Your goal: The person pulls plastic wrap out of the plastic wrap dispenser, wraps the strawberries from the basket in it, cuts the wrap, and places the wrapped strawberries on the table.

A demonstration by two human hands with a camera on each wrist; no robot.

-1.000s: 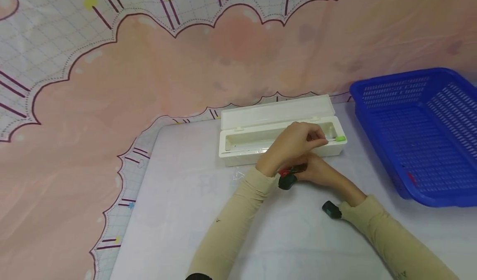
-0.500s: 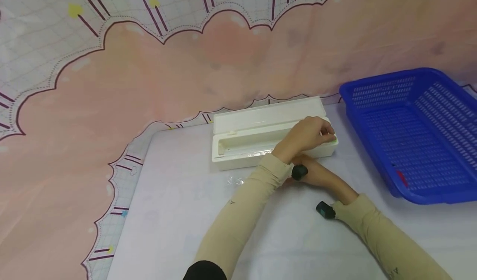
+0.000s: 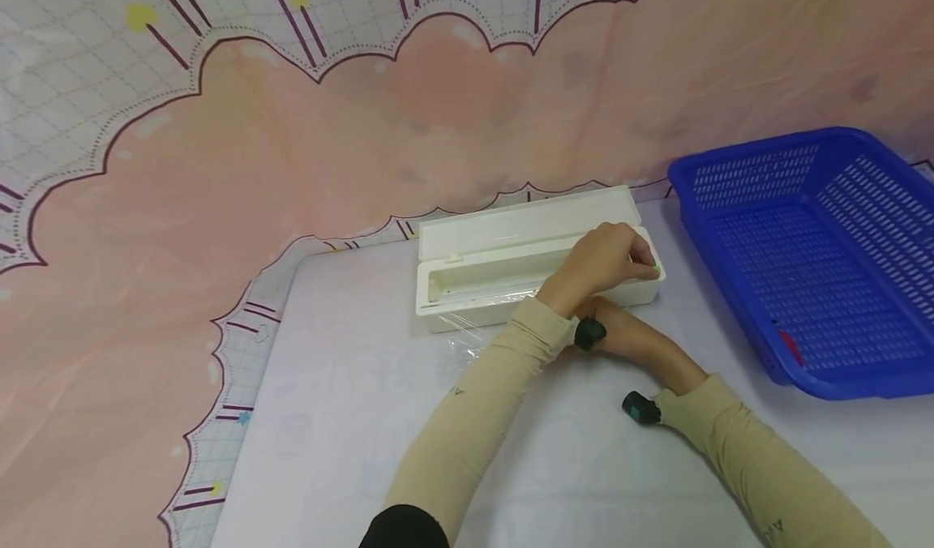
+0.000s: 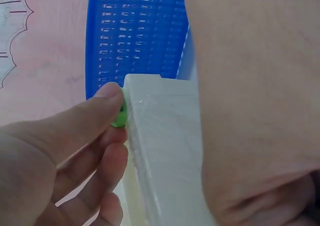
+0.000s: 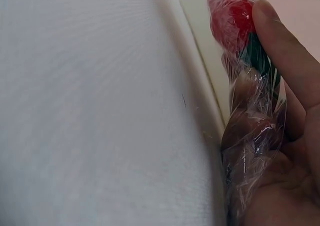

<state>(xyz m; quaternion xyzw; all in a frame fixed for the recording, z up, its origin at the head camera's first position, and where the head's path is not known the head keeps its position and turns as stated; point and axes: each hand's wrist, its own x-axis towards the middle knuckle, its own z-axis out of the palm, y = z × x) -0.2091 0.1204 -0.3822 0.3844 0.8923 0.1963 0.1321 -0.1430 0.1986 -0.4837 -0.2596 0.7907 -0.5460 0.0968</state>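
A long white cling film box point(image 3: 467, 318) stands at the table's back with its lid point(image 3: 525, 222) raised. My left hand point(image 3: 601, 260) reaches across to the box's right end. There its thumb and fingers pinch a small green slider point(image 4: 120, 117) on the box's edge. My right hand point(image 3: 620, 329) is in front of the box, partly behind the left wrist. In the right wrist view it grips a red and green thing point(image 5: 239, 16) wrapped in crinkled clear film point(image 5: 250, 158); its kind is unclear. Loose film point(image 3: 465, 345) stretches from the box's front edge toward the left sleeve.
A blue plastic basket point(image 3: 737, 313) stands close to the right of the box, with a small red thing point(image 3: 790, 348) showing at its near left side. A patterned pink cloth point(image 3: 328, 151) hangs behind the white table point(image 3: 328, 434).
My left hand has shifted right onto the green slider, which was in plain view a second ago. The red and green thing is now hidden behind the left wrist in the head view.
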